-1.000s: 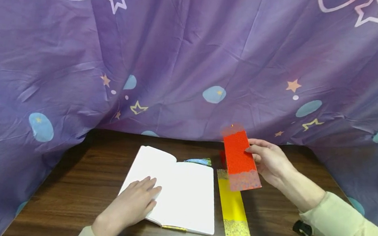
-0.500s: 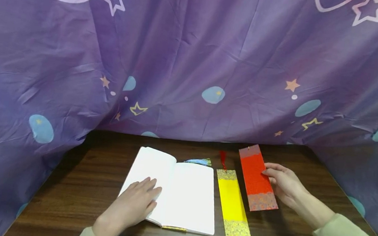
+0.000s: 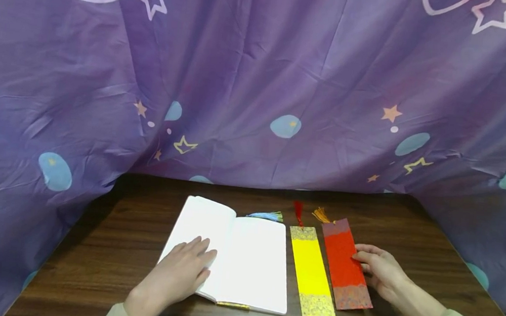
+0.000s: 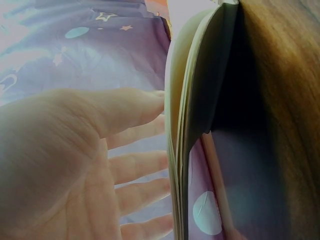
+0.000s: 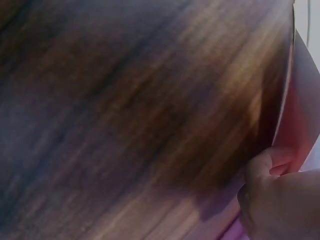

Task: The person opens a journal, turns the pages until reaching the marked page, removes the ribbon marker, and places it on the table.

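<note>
My right hand (image 3: 382, 270) pinches the right long edge of a red bookmark (image 3: 344, 259) with patterned ends and an orange tassel (image 3: 320, 215). In the right wrist view, thumb and finger meet at the edge of this bookmark (image 5: 295, 115). It is low over the table; whether its whole face touches is hard to tell. Immediately left of it lies a yellow bookmark (image 3: 311, 269) with a red tassel (image 3: 298, 212). My left hand (image 3: 177, 273) rests with straight fingers on the left page of an open notebook (image 3: 255, 262), whose page edges (image 4: 182, 115) show in the left wrist view.
A blue-green tassel (image 3: 267, 215) sticks out beyond the notebook's far edge. At its near edge shows a thin yellow strip (image 3: 233, 305). Behind the dark wooden table (image 3: 93, 254) hangs a purple curtain (image 3: 241, 77) with stars and blue spots.
My right hand has carried the red bookmark right, then down and nearer, from over the yellow bookmark to beside it. The orange tassel has come into view. My left hand has stayed still.
</note>
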